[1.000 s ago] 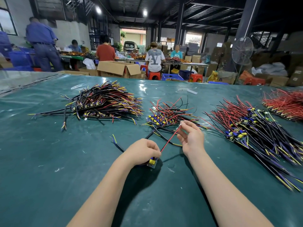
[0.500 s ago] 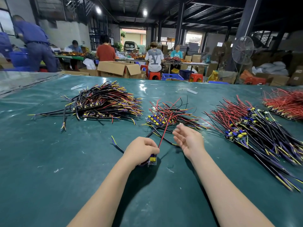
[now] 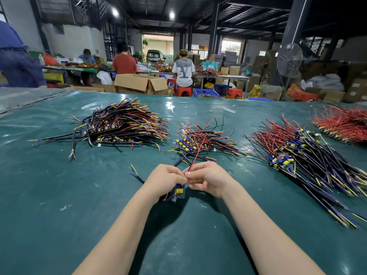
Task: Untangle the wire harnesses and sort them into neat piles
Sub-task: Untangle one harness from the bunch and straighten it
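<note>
Head view: one harness (image 3: pixel 179 191) in hand, low over the near centre of the surface (image 3: pixel 79 195). Left hand (image 3: pixel 164 179) grips it at the board end, fingers curled round. Right hand (image 3: pixel 208 177) pinches its red wire (image 3: pixel 197 156) just beside the left fingertips. The wire runs far over the tangled middle pile (image 3: pixel 200 141).

Step, my read: straightening this harness's leads before sorting. Next move calls for sliding the right hand along the wire to clear it. Then lay the harness on the matching pile, left pile (image 3: pixel 123 124) or right pile (image 3: pixel 301 151). Can't tell which.
</note>
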A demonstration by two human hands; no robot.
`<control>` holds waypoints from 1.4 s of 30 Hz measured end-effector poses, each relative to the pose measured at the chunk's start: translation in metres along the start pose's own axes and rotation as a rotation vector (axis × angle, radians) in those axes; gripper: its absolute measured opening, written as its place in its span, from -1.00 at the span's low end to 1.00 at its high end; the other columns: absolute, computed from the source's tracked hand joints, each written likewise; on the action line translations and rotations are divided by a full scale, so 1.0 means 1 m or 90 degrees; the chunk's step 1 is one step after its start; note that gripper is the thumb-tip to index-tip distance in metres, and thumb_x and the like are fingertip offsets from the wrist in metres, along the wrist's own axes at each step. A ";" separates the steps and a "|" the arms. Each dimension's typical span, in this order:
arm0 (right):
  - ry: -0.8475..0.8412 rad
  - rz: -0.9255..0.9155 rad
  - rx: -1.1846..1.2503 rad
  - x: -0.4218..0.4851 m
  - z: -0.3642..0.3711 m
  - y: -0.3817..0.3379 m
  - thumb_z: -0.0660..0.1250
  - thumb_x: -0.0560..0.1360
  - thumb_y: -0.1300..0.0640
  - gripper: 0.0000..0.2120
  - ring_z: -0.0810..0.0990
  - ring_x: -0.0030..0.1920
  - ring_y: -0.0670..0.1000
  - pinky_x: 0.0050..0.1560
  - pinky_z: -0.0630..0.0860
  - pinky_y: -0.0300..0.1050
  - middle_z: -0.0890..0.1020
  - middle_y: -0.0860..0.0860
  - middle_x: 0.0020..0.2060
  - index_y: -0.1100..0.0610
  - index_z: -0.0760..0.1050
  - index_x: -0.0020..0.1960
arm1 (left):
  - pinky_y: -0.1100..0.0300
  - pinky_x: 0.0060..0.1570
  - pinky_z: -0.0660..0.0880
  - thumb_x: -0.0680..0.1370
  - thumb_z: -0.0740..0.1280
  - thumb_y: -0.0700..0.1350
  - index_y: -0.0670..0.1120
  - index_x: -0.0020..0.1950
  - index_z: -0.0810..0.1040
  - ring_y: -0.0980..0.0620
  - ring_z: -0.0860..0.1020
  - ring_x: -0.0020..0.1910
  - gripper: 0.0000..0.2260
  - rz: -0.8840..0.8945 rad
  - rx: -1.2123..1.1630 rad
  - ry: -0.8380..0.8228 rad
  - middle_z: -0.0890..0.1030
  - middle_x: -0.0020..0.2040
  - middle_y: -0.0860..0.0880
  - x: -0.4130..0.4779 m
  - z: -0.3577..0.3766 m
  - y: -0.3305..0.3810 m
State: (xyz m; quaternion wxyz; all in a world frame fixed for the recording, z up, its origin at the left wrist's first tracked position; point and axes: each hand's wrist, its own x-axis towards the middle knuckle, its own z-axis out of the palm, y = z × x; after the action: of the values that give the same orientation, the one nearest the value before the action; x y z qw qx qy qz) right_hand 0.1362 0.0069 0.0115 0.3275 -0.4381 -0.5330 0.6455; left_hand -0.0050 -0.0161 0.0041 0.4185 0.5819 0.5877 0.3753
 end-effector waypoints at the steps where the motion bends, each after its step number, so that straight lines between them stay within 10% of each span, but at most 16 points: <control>1: 0.013 -0.005 -0.007 0.000 0.000 0.001 0.27 0.46 0.41 -0.82 0.55 -0.49 -0.13 -0.43 0.52 -0.32 0.60 0.00 -0.51 0.22 0.54 -0.25 | 0.23 -0.35 0.26 0.39 0.40 -0.29 -0.05 -0.46 0.54 0.04 0.34 -0.44 -0.75 0.001 0.018 -0.011 0.45 -0.48 -0.02 0.000 -0.002 0.000; 10: 0.237 -0.112 -0.079 0.006 -0.004 0.002 0.37 0.39 0.42 -0.81 0.45 -0.57 -0.12 -0.52 0.46 -0.33 0.50 0.05 -0.51 0.23 0.48 -0.34 | 0.32 -0.36 0.35 0.39 0.42 -0.20 0.01 -0.52 0.50 0.15 0.40 -0.50 -0.71 0.015 0.242 -0.204 0.47 -0.55 0.11 -0.007 -0.002 0.010; 22: 0.423 -0.185 0.269 0.016 -0.018 -0.001 0.23 0.50 0.39 -0.76 0.37 -0.68 -0.21 -0.64 0.31 -0.42 0.46 -0.05 -0.69 0.19 0.40 -0.31 | 0.44 -0.50 0.35 0.43 0.39 -0.26 0.00 -0.49 0.56 0.17 0.46 -0.56 -0.70 0.009 0.172 -0.354 0.54 -0.52 0.09 -0.015 -0.015 0.012; 29: 0.389 -0.219 0.383 0.014 0.007 -0.004 0.03 0.63 0.03 -0.59 0.50 -0.41 0.00 -0.51 0.53 -0.27 0.51 0.09 -0.44 0.22 0.43 -0.26 | 0.37 -0.45 0.38 0.49 0.36 -0.24 -0.04 -0.28 0.54 0.18 0.49 -0.44 -0.83 0.082 -0.406 0.230 0.57 -0.50 0.12 0.002 -0.019 0.012; 37: 0.061 -0.295 0.087 0.011 0.046 0.002 0.13 0.58 0.25 -0.75 0.55 -0.18 0.00 0.04 0.48 -0.12 0.62 0.05 -0.27 0.18 0.53 -0.17 | 0.31 -0.51 0.49 0.53 0.30 -0.27 -0.11 -0.24 0.49 0.13 0.57 -0.51 -0.84 0.146 -0.546 0.214 0.59 -0.47 0.05 0.000 -0.017 0.020; 42: 0.037 -0.273 0.163 0.004 0.045 -0.005 0.15 0.57 0.21 -0.76 0.44 -0.60 -0.10 -0.48 0.51 -0.23 0.47 -0.04 -0.57 0.21 0.41 -0.25 | 0.38 -0.51 0.44 0.51 0.33 -0.25 -0.06 -0.28 0.49 0.23 0.52 -0.50 -0.81 0.149 -0.527 0.219 0.58 -0.46 0.10 -0.002 -0.019 0.021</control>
State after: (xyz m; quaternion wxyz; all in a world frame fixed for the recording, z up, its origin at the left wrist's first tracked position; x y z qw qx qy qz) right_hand 0.0936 -0.0066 0.0176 0.5251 -0.2880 -0.5182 0.6106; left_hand -0.0150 -0.0167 0.0305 0.4670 0.3574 0.3797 0.7142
